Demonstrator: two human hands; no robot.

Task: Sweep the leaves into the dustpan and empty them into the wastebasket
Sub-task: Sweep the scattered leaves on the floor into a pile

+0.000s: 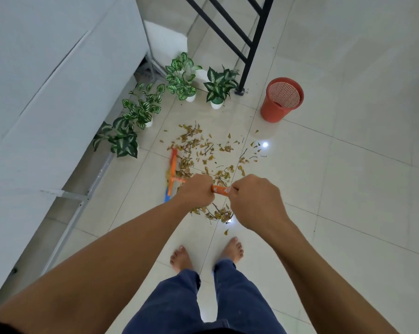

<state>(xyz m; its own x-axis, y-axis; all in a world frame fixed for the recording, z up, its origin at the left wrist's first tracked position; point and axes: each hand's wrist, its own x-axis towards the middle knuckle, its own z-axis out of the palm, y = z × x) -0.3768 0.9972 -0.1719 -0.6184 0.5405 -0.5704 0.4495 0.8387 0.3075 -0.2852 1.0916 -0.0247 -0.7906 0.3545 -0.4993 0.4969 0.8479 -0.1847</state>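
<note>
Dry brown leaves (203,153) lie scattered over the white tiled floor in front of my bare feet. Both hands grip one orange broom handle (219,189): my left hand (195,190) is lower on it, and my right hand (256,201) is at the upper end. The broom head (172,175), orange with blue and yellow, rests on the floor at the left edge of the leaves. A red mesh wastebasket (282,100) stands upright and apart at the back right. No dustpan is visible.
Several potted green plants (179,80) line the floor from the back toward the left, next to a long white cabinet (47,104). A black metal railing (247,44) comes down to a foot beside the wastebasket. Open tile floor stretches to the right.
</note>
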